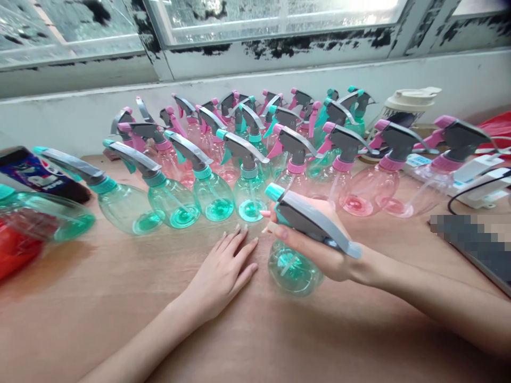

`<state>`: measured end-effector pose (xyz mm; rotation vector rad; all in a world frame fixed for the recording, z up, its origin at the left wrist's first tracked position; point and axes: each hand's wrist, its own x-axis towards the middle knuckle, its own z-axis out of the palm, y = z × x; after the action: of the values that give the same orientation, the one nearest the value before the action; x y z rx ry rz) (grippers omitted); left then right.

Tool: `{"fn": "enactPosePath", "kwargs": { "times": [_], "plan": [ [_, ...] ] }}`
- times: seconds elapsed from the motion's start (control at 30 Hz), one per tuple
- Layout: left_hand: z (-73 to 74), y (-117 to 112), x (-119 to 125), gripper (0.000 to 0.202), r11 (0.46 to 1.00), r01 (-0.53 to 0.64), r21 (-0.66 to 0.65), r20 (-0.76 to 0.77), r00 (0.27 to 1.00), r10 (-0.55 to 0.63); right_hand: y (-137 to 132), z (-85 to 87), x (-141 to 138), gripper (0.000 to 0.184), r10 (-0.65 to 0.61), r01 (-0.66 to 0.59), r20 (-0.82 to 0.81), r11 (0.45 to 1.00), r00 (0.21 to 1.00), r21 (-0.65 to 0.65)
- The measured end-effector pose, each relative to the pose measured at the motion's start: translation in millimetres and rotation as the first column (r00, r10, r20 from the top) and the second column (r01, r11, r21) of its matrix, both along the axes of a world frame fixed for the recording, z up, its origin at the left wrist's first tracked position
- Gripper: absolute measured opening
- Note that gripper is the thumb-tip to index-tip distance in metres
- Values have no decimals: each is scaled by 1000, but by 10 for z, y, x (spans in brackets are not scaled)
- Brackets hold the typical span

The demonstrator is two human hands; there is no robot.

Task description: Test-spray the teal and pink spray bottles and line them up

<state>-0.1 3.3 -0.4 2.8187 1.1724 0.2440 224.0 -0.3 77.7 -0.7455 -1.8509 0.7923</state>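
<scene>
My right hand (315,239) is wrapped round the neck of a green spray bottle (295,274) with a grey and turquoise trigger head. The head points to the left and the bottle is slightly tilted; its collar is hidden by my fingers. Flat on the wooden table (120,319) lies my left hand (225,266), fingers stretched out, holding nothing. Just beyond its fingertips stands another green spray bottle (250,199) in a front row of green ones. Pink spray bottles (359,191) continue that row to the right.
Several more pink and green bottles crowd behind the front row. A dark Pepsi bottle (35,173) and red plastic (18,247) are at the left. On the right are a lidded cup (407,106), a white power strip (475,183) with a cable, and a dark phone (475,244).
</scene>
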Motion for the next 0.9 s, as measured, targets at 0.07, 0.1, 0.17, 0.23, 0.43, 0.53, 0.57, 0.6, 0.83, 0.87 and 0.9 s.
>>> {"fn": "enactPosePath", "kwargs": {
  "times": [0.07,0.1,0.17,0.23,0.43,0.53,0.57,0.6,0.83,0.87,0.9],
  "plan": [
    [0,0,-2,42,1000,2,2,-3,1000,-2,7,4,-2,20,3,-3,-2,1000,1000,15],
    [0,0,-1,43,1000,4,3,-6,1000,-4,7,5,-1,18,8,-8,-2,1000,1000,20],
    [0,0,1,42,1000,7,5,-13,1000,-7,-2,2,6,8,18,-18,-9,1000,1000,1],
    [-2,2,3,41,1000,9,6,-20,1000,-9,-19,-6,13,8,30,-31,-31,998,999,-47],
    [-11,6,-1,43,1000,18,18,-12,1000,-18,-38,-16,10,14,38,-42,-56,996,998,-83],
    [-17,7,-10,42,1000,16,21,-1,1000,-16,-34,-17,8,17,29,-32,-44,997,999,-76],
    [-18,7,-12,41,1000,14,22,1,1000,-14,-35,-18,8,19,30,-34,-45,996,999,-79],
    [-20,7,-13,41,1000,13,24,2,1000,-14,-35,-18,9,21,33,-36,-46,996,998,-86],
    [-38,5,-21,42,999,9,51,0,1000,-9,-44,-3,22,28,50,-52,-26,996,998,-77],
    [-41,3,-22,42,999,9,52,1,1000,-10,-41,-2,26,29,49,-51,-23,996,999,-76],
    [-43,2,-23,42,998,10,54,3,1000,-10,-37,-3,30,29,49,-50,-20,996,999,-72]
  ]
}}
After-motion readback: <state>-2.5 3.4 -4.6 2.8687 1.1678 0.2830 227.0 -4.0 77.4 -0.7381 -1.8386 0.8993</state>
